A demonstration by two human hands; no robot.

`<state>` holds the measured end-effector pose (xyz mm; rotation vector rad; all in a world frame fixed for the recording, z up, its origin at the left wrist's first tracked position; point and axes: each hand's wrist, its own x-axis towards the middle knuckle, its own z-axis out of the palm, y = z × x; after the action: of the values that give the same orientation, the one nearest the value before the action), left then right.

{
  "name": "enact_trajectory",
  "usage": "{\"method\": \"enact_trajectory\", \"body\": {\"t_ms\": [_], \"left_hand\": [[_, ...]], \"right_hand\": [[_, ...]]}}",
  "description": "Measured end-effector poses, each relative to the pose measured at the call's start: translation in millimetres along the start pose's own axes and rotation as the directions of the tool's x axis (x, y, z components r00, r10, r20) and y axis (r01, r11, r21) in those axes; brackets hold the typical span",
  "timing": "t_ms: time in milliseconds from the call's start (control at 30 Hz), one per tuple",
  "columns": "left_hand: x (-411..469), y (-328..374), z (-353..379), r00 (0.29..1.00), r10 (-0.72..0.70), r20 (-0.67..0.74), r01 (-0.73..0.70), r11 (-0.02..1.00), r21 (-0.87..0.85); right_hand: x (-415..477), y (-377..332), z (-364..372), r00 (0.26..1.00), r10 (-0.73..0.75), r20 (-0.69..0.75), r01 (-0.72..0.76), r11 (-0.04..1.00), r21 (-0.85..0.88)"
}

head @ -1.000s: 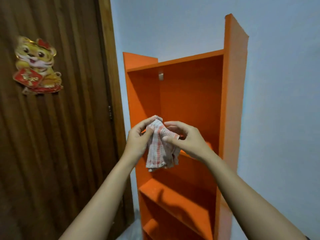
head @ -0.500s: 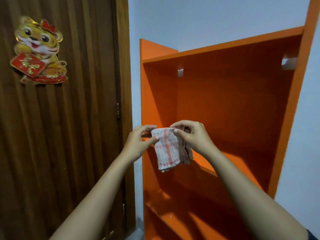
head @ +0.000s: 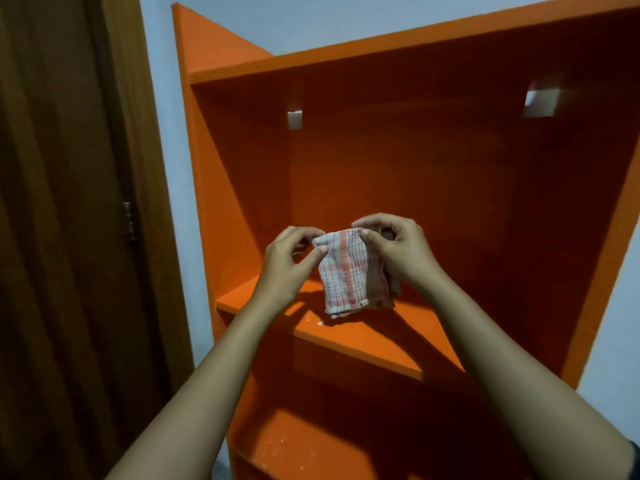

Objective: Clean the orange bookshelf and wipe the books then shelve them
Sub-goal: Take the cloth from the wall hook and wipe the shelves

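Observation:
The orange bookshelf (head: 398,174) fills the middle and right of the view, its upper compartment bare. A white cloth with red and orange checks (head: 349,271) hangs folded in front of that compartment, just above the upper shelf board (head: 381,337). My left hand (head: 287,261) pinches the cloth's top left corner. My right hand (head: 398,251) pinches its top right edge. White specks of dust lie on the shelf board below the cloth and on the lower board (head: 287,445). No books are in view.
A dark wooden door (head: 62,237) with a hinge (head: 129,220) stands close on the left, its frame almost against the bookshelf's side. A pale blue wall (head: 346,22) is behind the bookshelf. Two white brackets (head: 294,118) sit on the back panel.
I have come closer to the bookshelf, which now fills the view, and the tiger sticker on the door has left the frame. Both hands still hold the cloth, now spread flatter between them.

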<state>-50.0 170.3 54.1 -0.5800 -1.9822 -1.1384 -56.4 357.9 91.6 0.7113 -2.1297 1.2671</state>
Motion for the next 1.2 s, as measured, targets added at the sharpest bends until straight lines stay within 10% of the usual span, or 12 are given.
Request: {"method": "enact_trajectory", "body": {"t_ms": [300,433,700,833,967,1200], "left_hand": [[14,21,57,0.957,0.177,0.231,-0.06,0.896,-0.44],[-7,31,81,0.921,0.106,0.374,0.149,0.792,-0.592],[-46,41,115,0.794,-0.045,0.606,0.376,0.82,-0.432],[-45,49,121,0.81,-0.03,0.585,0.315,0.864,-0.392],[-41,48,125,0.799,0.0,0.601,0.289,0.876,-0.385],[-27,20,102,0.847,0.035,0.531,0.124,0.958,-0.26]], "right_hand": [[-40,-33,-52,0.923,0.187,-0.336,-0.286,0.919,-0.272],[-71,-48,-56,0.852,0.293,-0.434,-0.465,0.804,-0.371],[-116,-29,-39,0.826,0.322,-0.462,-0.56,0.389,-0.731],[-137,-17,-13,0.796,0.255,-0.549,-0.605,0.375,-0.703],[-150,-6,-2,0.668,0.506,-0.546,-0.722,0.261,-0.641],[-144,7,-17,0.651,0.678,-0.342,-0.591,0.169,-0.789]]}}
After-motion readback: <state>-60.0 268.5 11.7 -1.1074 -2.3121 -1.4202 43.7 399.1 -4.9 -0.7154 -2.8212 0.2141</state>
